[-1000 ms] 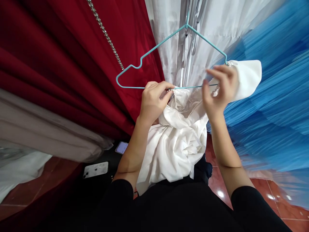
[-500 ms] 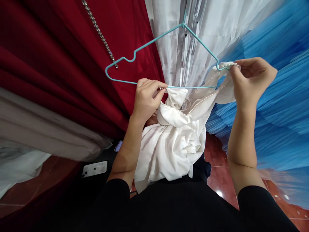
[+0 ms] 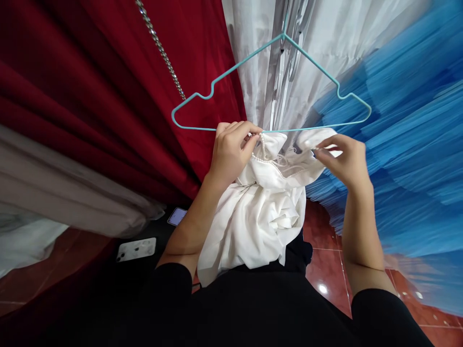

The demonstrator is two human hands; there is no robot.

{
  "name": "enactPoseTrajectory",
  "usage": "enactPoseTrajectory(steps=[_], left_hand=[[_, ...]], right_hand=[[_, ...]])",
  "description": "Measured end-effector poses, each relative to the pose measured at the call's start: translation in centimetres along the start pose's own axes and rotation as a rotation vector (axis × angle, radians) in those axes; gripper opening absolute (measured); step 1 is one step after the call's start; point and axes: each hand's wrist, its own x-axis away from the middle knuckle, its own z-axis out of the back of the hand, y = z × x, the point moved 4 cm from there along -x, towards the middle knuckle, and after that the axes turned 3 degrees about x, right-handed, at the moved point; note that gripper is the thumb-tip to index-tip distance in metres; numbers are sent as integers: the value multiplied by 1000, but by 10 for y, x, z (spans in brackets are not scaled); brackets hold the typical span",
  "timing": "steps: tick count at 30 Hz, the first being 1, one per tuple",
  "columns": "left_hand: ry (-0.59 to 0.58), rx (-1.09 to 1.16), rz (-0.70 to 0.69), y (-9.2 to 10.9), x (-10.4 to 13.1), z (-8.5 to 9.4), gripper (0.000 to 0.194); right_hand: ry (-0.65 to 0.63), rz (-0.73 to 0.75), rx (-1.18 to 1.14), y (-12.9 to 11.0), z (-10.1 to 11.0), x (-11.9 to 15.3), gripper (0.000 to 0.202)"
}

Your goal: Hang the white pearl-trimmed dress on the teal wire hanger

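Note:
A white dress (image 3: 258, 217) with pearl-beaded edging lies bunched against my front, its upper part raised below a light blue hanger (image 3: 249, 50). My left hand (image 3: 233, 149) is closed, pinching the beaded edge of the dress right at the hanger's bottom bar. On the other side my right hand (image 3: 345, 156) pinches the dress's white strap just under the same bar. Both ends of the hanger are bare, and its hook runs out of view at the top. Thin white cords show inside the dress opening.
Red fabric (image 3: 206, 43) with a rhinestone strip (image 3: 159, 46) hangs at the left, above greyish fabric (image 3: 72, 178). Blue tulle (image 3: 408, 140) fills the right side. A white phone (image 3: 136, 249) and a second phone (image 3: 177, 216) lie on a dark surface. The floor (image 3: 327, 262) is red tile.
My right hand has moved left and down, and the white strap has come off the hanger's right end. My left hand keeps its pinch; the view has shifted slightly.

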Motion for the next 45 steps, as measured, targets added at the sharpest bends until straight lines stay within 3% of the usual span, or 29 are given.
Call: enactPoseTrajectory(steps=[3,6,10,13,20,22,24,28,30,32,34,37,42,45], left_hand=[[2,2,2,0,0,-2,10],[-3,-5,1,-1,0,1,9],[4,-44,-34,-6,-1,4,7],[45,-30,-105,-7,0,1,6],[394,83,-302,-12,32,3,9],[439,104,-216,-25,46,8,10],[475,147,-42,-44,57,15,9],[628,187,242,-88,68,45,14],[705,142,247,-105,64,67,20],[699,92,175,-113,51,87,22],[657,58,55,-111,32,102,25],[645,47,-103,-92,-2,109,29],[498,119,-144,-50,-55,83,33],[464,170,-168,-29,-63,63,39]], right_hand=[[50,352,-17,-41,-13,-1,2],[158,477,-84,-59,-29,-13,1],[190,464,-128,-56,-56,-21,5],[297,460,-130,-51,-62,-13,7],[321,436,-163,-51,-55,-11,5],[323,434,-184,-52,-55,-13,4],[313,443,-154,-52,-56,-14,3],[237,445,-75,-47,-56,-17,6],[202,426,-75,-44,-54,-19,6],[186,419,-68,-43,-52,-20,6],[179,421,-57,-43,-50,-20,6],[188,425,-56,-45,-50,-17,7],[233,420,-46,-46,-54,-15,7],[262,436,-34,-46,-57,-15,8]])
